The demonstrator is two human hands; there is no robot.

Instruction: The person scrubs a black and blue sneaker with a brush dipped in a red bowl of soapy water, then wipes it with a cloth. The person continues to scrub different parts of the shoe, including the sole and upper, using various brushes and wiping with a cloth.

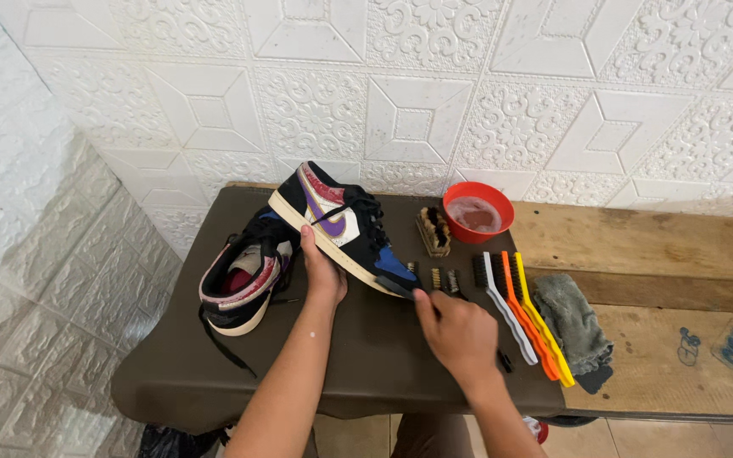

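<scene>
Both forearms reach away from the near edge, bare. The left hand (322, 273) stands upright with fingers curled in a grip. The right hand (458, 329) lies palm down, fingers bunched.

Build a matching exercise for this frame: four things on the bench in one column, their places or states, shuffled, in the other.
Things:
1. black, white and purple sneaker with a blue toe
2. round red plastic bowl
3. grey crumpled cloth
4. second sneaker with a red lining

Places or states:
A. lies at the right of the white, orange and yellow brushes
B. tilted up on its sole edge, held by the left hand
C. rests on the dark mat, at the left of the left hand
D. stands by the wall, beside the wooden brush

Pairs: 1-B, 2-D, 3-A, 4-C
</scene>
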